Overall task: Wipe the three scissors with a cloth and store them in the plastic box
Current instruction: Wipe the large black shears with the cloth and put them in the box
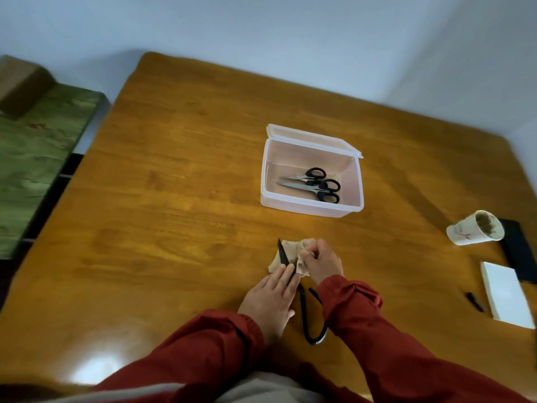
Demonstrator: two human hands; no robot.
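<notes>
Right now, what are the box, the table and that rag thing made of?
The box looks like thin plastic: its walls are milky and see-through, tinted by the table beneath. The table seems to be varnished wood, with grain lines and a shiny glare patch. The rag looks like soft beige cloth, crumpled into folds; which fibre, I can't tell.

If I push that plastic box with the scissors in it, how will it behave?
The plastic box looks thin-walled, so probably light and apt to slide on the glossy table. The two scissors lie loose inside and would likely shift.
</notes>
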